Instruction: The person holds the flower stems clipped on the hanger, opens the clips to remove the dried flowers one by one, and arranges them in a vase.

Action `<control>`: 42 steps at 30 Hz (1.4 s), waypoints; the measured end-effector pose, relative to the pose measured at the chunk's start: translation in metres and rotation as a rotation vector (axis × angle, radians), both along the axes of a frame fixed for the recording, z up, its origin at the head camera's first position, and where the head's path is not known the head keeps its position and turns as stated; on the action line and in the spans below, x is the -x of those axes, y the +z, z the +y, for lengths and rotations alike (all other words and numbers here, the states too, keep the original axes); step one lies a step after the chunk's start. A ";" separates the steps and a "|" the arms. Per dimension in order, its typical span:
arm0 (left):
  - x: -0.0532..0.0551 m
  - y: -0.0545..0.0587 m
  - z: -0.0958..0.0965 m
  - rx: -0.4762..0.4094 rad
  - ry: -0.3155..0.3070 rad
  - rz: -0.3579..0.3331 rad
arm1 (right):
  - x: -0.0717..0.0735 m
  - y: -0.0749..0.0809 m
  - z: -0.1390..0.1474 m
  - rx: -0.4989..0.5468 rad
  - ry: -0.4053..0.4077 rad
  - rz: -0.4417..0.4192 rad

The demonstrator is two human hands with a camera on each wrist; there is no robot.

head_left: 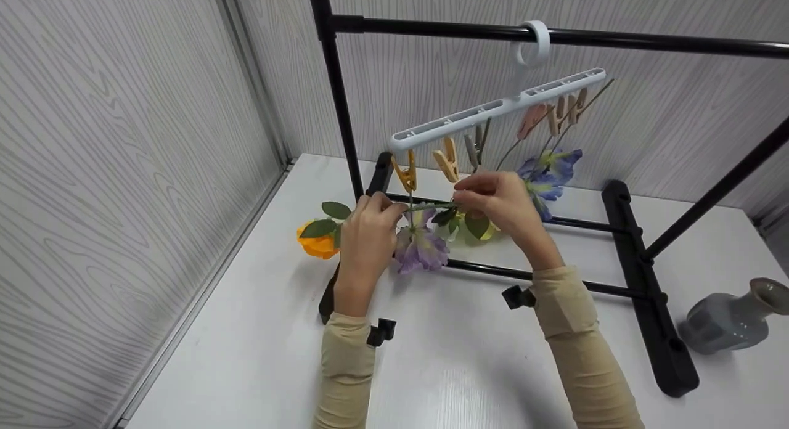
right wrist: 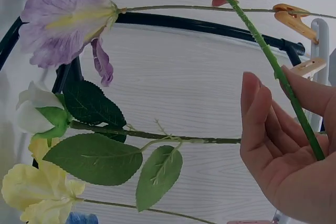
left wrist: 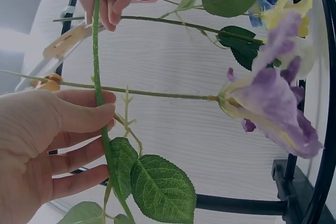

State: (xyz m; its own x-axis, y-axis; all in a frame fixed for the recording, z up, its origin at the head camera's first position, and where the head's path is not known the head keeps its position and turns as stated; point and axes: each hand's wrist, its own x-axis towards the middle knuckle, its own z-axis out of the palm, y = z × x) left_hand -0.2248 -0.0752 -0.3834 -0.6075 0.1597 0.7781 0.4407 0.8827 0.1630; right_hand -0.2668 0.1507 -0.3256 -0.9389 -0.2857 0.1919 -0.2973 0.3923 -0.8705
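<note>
Worktop (head_left: 246, 355): white, lying below the hanger (head_left: 511, 104).
Rack (head_left: 431, 28): black tubing, standing on the worktop; its top bar passes through the hanger's hook.
Hanger: pale, straight-bodied, tilted in the head view, lower at its left end.
Orange flower (head_left: 317, 241): bloom below and left of the hanger's left end, green leaves just beside it; the green stem runs sideways, below the hanger, from left hand (head_left: 370, 235) to right hand (head_left: 505, 204).
Purple flower (head_left: 425, 247): bloom downward, hung under the hanger's left end.
Blue flowers (head_left: 551, 176): under the hanger's right half, blooms close together.
White flower (right wrist: 39, 111): dark stem with leaves, under the hanger, between the purple and yellow blooms.
Yellow flower (right wrist: 42, 190): under the hanger, just beside the white bloom.
Vase (head_left: 724, 324): grey, glossy, narrow-necked, on the worktop to the right of the hanger and well below it.
Left hand: below the hanger's left end; thumb and forefinger pinch the orange flower's stem, other fingers loosely bent.
Right hand: below the hanger's middle; fingers bent, touching the same stem; whether they pinch it, cannot tell.
Clips, in a row under the hanger: orange (head_left: 409, 181) at its left end, on the purple flower's stem; others yellowish, grey, pink and beige.
</note>
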 end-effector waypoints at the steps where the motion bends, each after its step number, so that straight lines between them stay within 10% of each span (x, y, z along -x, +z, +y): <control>1: 0.000 0.000 0.001 0.005 -0.003 -0.003 | 0.000 -0.001 0.003 -0.026 0.028 -0.008; 10: -0.002 -0.002 0.009 0.104 0.004 -0.065 | -0.003 -0.016 0.014 -0.262 0.312 0.057; 23: -0.004 -0.006 0.023 0.098 -0.022 -0.175 | 0.001 -0.050 0.022 -0.198 0.569 -0.130; 33: -0.007 -0.008 0.025 -0.157 -0.099 -0.209 | -0.004 -0.078 0.037 -0.299 0.621 0.004; 42: -0.001 -0.006 0.028 -0.213 -0.100 -0.134 | -0.008 -0.085 0.058 -0.369 0.617 0.035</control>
State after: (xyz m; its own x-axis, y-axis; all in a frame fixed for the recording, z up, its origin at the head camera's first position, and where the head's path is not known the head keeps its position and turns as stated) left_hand -0.2243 -0.0469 -0.3893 -0.6971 0.0657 0.7139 0.4859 0.7755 0.4031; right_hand -0.2583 0.2087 -0.4101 -0.5807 -0.8141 0.0078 -0.5853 0.4108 -0.6991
